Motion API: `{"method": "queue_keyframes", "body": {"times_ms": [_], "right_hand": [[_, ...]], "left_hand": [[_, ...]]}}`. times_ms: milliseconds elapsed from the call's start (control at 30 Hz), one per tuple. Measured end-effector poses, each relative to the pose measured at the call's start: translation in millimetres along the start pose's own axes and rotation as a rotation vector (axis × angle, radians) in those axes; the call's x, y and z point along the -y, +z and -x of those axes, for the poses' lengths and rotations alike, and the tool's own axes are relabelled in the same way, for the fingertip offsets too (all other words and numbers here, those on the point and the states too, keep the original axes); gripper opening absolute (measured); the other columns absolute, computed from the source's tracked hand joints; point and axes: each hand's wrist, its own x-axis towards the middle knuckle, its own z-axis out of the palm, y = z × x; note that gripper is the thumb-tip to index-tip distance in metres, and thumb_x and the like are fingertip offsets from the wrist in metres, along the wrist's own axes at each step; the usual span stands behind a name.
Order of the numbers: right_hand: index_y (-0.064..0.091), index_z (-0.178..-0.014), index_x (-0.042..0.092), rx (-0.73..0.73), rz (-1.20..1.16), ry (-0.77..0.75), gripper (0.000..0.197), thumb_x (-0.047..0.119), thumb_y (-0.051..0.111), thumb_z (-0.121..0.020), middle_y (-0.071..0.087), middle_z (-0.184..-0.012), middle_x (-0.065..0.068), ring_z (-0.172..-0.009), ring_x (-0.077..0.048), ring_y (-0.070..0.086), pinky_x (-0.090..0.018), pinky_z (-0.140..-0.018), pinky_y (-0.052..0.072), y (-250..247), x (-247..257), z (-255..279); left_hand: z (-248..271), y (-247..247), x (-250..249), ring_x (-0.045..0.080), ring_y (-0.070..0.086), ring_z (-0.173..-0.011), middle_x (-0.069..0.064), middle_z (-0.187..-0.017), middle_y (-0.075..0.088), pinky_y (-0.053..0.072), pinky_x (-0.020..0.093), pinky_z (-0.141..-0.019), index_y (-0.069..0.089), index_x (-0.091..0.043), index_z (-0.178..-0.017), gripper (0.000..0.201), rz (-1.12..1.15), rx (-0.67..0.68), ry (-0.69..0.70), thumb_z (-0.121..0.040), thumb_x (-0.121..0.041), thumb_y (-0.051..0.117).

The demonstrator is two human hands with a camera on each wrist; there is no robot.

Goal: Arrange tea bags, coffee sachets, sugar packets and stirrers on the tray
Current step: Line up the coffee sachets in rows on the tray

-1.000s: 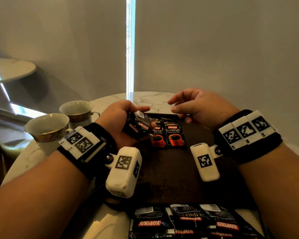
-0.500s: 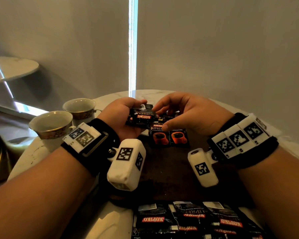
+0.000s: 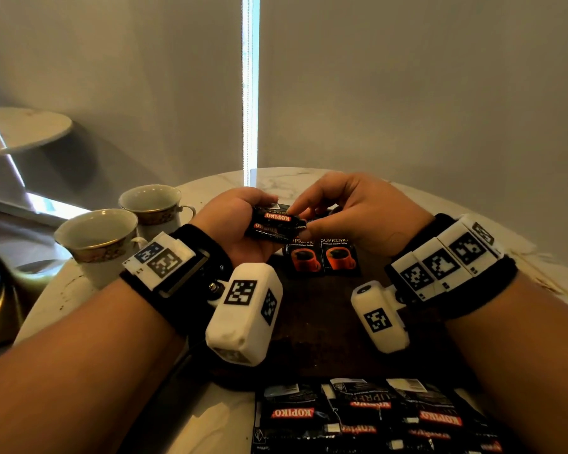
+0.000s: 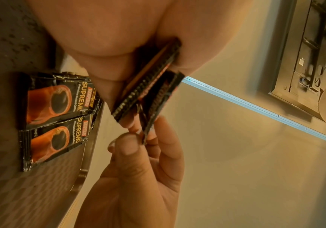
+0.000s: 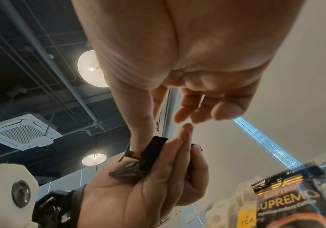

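Note:
My left hand [image 3: 243, 224] grips a small stack of black Kopiko coffee sachets [image 3: 274, 222] above the far edge of the dark tray [image 3: 322, 326]. My right hand [image 3: 304, 222] pinches the right end of one sachet of that stack between thumb and forefinger. The left wrist view shows the pinched sachet [image 4: 158, 104] spread away from the others [image 4: 144, 83]. Two Supremo sachets [image 3: 320, 258] lie side by side, face up, at the far end of the tray. They also show flat on the tray in the left wrist view [image 4: 51, 117].
Several more Kopiko sachets [image 3: 358, 417] lie in a heap at the near edge. Two gold-banded cups [image 3: 99, 237] [image 3: 151, 204] stand on the marble table at the left. A yellow tea tag [image 5: 246, 219] and a sachet [image 5: 291, 200] show low in the right wrist view.
My right hand came left from above the tray to the stack and took hold of one sachet. My left hand lifted the stack slightly and turned it level.

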Motion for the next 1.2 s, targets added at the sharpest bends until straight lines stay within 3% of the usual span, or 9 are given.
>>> {"method": "queue_keyframes", "body": {"times_ms": [67,133,200,300,367,433,600,933,1200], "right_hand": [[0.077,-0.079,0.043,-0.015,-0.014,-0.017,0.035,0.010,0.084,-0.073,0.069,-0.083,0.006,-0.091,-0.030,0.066,-0.044,-0.086,0.059,1,-2,0],[0.078,-0.078,0.040,-0.028,-0.046,-0.022,0.033,0.008,0.083,-0.074,0.070,-0.083,0.008,-0.091,-0.027,0.067,-0.045,-0.087,0.058,1,-3,-1],[0.079,-0.077,0.036,-0.053,-0.129,-0.016,0.028,0.008,0.082,-0.075,0.073,-0.086,0.004,-0.092,-0.023,0.070,-0.045,-0.089,0.057,1,-6,-2],[0.080,-0.078,0.031,-0.107,-0.194,-0.013,0.018,0.014,0.079,-0.074,0.076,-0.093,-0.008,-0.098,-0.028,0.071,-0.051,-0.094,0.055,2,-6,-2],[0.079,-0.079,0.025,-0.179,-0.260,0.012,0.019,0.006,0.077,-0.079,0.076,-0.084,-0.006,-0.083,-0.022,0.073,-0.045,-0.083,0.058,0,-10,-3],[0.078,-0.078,0.022,-0.291,-0.311,0.056,0.019,0.003,0.075,-0.082,0.072,-0.074,-0.001,-0.062,-0.015,0.063,-0.033,-0.062,0.052,-1,-17,-7],[0.068,-0.082,0.010,-0.482,-0.476,0.248,0.010,0.001,0.068,-0.088,0.068,-0.069,-0.007,-0.052,-0.014,0.054,-0.023,-0.041,0.039,-8,-39,-18],[0.064,-0.087,0.007,-0.252,-0.389,0.606,0.013,-0.006,0.063,-0.088,0.063,-0.062,-0.006,-0.046,-0.012,0.052,-0.021,-0.034,0.037,-3,-55,-13],[0.065,-0.092,0.006,-0.187,-0.338,0.676,0.010,-0.003,0.064,-0.089,0.062,-0.056,-0.006,-0.045,-0.015,0.053,-0.024,-0.038,0.039,-2,-56,-12]], "left_hand": [[-2,0,1,0.033,0.071,-0.104,0.026,-0.138,0.058,0.062,0.041,-0.074,0.045,0.004,-0.142,0.051,0.004,-0.006,0.005,-0.094,-0.012,0.052],[-2,0,2,0.032,0.070,-0.099,0.027,-0.136,0.060,0.062,0.040,-0.078,0.046,0.006,-0.140,0.049,0.005,-0.002,0.019,-0.095,-0.012,0.051],[-3,-1,3,0.029,0.071,-0.083,0.026,-0.120,0.065,0.062,0.037,-0.075,0.050,0.007,-0.133,0.042,-0.001,0.010,0.028,-0.097,-0.015,0.049],[-1,1,4,0.029,0.072,-0.079,0.020,-0.099,0.069,0.061,0.039,-0.078,0.057,0.004,-0.124,0.037,-0.010,0.056,0.003,-0.102,-0.021,0.042],[-1,1,4,0.027,0.071,-0.080,0.017,-0.100,0.067,0.059,0.041,-0.081,0.062,-0.002,-0.119,0.036,-0.067,0.055,-0.020,-0.104,-0.027,0.041],[-2,1,3,0.027,0.071,-0.079,0.017,-0.104,0.066,0.061,0.038,-0.071,0.062,-0.006,-0.116,0.037,-0.097,0.008,-0.061,-0.104,-0.034,0.042],[-3,-4,-1,0.017,0.058,-0.066,0.009,-0.088,0.056,0.050,0.027,-0.049,0.056,-0.011,-0.114,0.019,-0.173,-0.106,-0.049,-0.100,-0.022,0.049],[-1,-5,-4,0.026,0.060,-0.081,0.015,-0.105,0.063,0.049,0.041,-0.073,0.062,-0.013,-0.112,0.035,-0.270,-0.099,-0.001,-0.094,-0.004,0.034],[-5,-7,0,0.031,0.063,-0.090,0.017,-0.110,0.062,0.053,0.049,-0.081,0.060,-0.012,-0.119,0.034,-0.340,-0.084,-0.105,-0.095,-0.008,0.036]]}}
